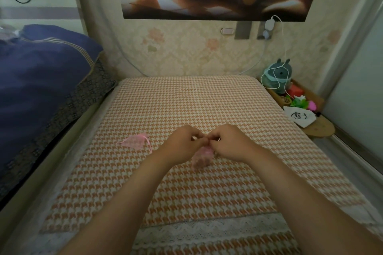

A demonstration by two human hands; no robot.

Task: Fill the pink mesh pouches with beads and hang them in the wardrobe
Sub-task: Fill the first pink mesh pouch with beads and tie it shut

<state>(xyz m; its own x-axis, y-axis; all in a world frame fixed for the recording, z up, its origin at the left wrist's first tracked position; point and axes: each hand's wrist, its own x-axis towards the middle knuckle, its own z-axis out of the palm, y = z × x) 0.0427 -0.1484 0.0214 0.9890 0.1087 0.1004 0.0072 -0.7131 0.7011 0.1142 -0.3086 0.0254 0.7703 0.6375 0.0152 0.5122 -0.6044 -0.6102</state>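
A pink mesh pouch point(202, 158) bulging with its filling hangs just over the orange houndstooth bed cover point(207, 105) at the middle. My left hand point(183, 144) and my right hand point(230, 144) meet above it, fingertips pinched together on the pouch's top and its drawstrings. The pouch's mouth is hidden by my fingers. A second pink mesh pouch point(135, 142) lies flat on the cover to the left, with its ribbon point(149, 146) trailing beside it. No loose beads are visible.
A dark blue quilt point(39, 80) is piled on the left side. At the right stands a small wooden shelf point(315, 128) with a grey plush toy point(278, 74), a white cloth and bright bits. A charger cable point(285, 47) hangs from the wall.
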